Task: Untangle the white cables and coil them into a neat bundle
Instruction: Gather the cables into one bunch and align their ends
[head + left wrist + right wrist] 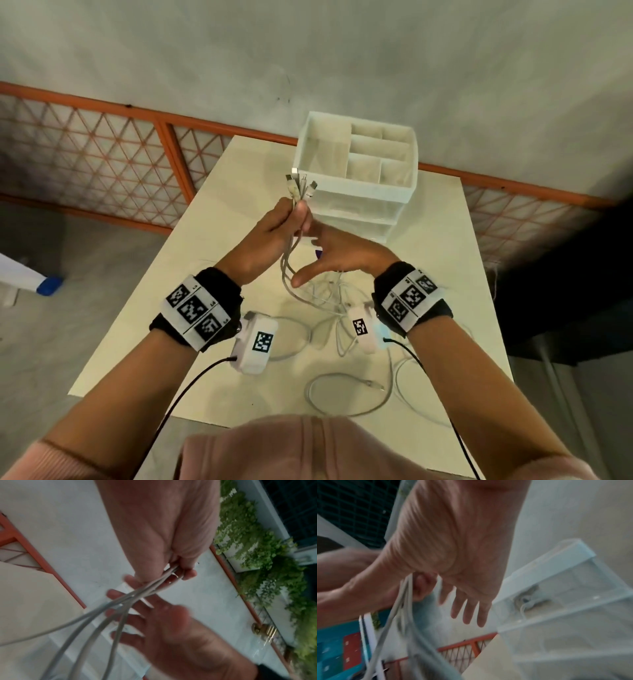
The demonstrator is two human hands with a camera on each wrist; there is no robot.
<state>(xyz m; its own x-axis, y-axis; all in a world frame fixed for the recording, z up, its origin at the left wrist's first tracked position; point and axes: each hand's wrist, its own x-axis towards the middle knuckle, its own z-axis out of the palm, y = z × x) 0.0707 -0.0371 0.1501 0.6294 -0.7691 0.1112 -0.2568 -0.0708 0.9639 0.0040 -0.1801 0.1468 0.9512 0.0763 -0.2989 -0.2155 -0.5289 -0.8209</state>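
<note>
Head view: pale table [445, 274] by grey wall, white organizer box [356, 164] at back. Left hand [274, 233] pinches bunch of white cables [291, 267], plugs stick up. Rest of cables lie loose on table. Right hand [346, 257] spread, fingers straight, beside cables.

Left wrist view: fingers [187, 573] curl round cables [120, 601].

Right wrist view: right hand [453, 561] spread, holds nothing.
</note>
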